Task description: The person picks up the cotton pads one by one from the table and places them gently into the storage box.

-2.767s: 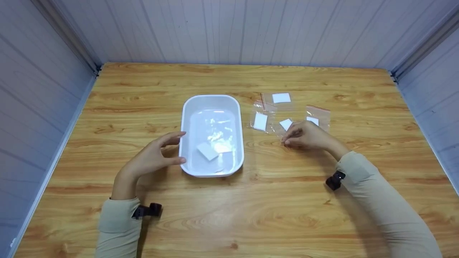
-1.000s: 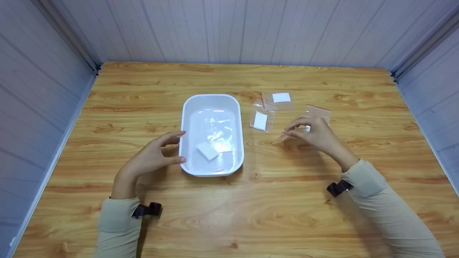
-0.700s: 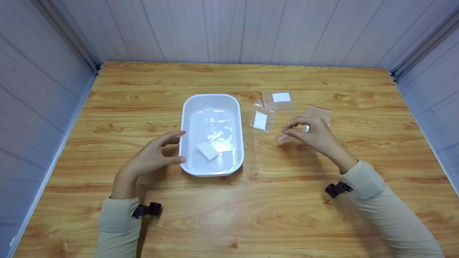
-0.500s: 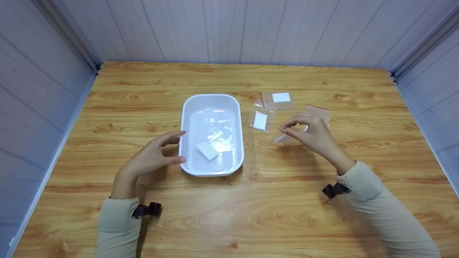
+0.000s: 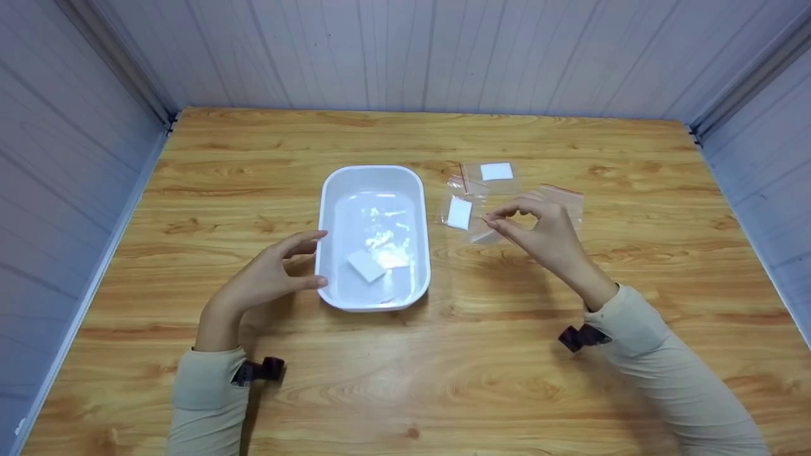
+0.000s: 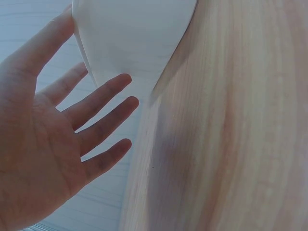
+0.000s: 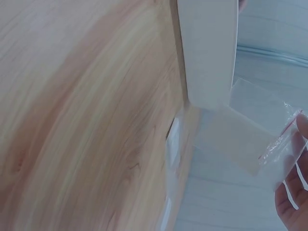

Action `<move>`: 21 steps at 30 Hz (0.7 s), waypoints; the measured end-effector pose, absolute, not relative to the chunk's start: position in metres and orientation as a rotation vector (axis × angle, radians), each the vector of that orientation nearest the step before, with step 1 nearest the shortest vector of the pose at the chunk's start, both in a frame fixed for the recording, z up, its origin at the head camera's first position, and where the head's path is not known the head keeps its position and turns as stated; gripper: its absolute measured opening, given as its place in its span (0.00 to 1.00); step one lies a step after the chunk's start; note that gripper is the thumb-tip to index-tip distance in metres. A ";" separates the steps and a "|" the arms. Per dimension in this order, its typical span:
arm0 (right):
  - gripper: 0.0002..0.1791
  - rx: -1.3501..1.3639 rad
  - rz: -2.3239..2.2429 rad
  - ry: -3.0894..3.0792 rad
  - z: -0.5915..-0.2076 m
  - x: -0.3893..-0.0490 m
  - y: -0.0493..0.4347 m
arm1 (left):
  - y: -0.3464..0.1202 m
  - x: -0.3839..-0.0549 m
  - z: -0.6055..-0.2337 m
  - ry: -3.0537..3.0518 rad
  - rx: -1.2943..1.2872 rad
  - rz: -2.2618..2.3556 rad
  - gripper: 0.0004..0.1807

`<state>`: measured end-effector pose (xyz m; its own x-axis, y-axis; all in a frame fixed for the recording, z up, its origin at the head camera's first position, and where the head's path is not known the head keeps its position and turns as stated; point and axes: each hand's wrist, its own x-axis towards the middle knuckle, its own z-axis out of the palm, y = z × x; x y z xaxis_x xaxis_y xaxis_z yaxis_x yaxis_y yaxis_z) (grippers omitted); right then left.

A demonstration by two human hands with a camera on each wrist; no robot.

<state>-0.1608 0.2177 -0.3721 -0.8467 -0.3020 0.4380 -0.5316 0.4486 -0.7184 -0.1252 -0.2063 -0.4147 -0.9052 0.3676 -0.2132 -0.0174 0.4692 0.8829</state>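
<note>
Clear zip bag [image 7: 252, 127] hung above the wood-grained table [image 5: 393, 392], to the right of the white tray [image 5: 374, 180]; my right hand [image 5: 535, 228] pinched it by its red-lined end between thumb and fingertips. Its contents, seen hazily from the right wrist, seemed to be one pale square. Two flat bags [image 5: 459, 213], each with a white piece, lay near it; another bag [image 5: 564, 202] showed partly behind my right hand. At the tray's left side, my left hand [image 5: 269, 275] rested thumb and forefinger on the rim, fingers spread and relaxed. White pieces [image 5: 366, 265] lay inside the tray.
</note>
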 end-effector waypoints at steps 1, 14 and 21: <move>0.05 0.729 1.358 -2.445 -0.371 -0.160 0.216 | -0.206 -0.125 -0.414 2.349 0.293 1.414 0.45; 0.04 0.775 1.383 -2.351 -0.362 -0.157 0.199 | -0.205 -0.125 -0.413 2.357 0.266 1.385 0.46; 0.04 0.771 1.431 -2.285 -0.354 -0.156 0.185 | -0.206 -0.125 -0.414 2.365 0.279 1.397 0.46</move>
<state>-0.1561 0.1851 -0.3542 -0.7965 -0.2668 0.5426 -0.6046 0.3468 -0.7171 -0.1251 -0.2062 -0.4138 -0.9087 0.3550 -0.2197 -0.0212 0.4863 0.8735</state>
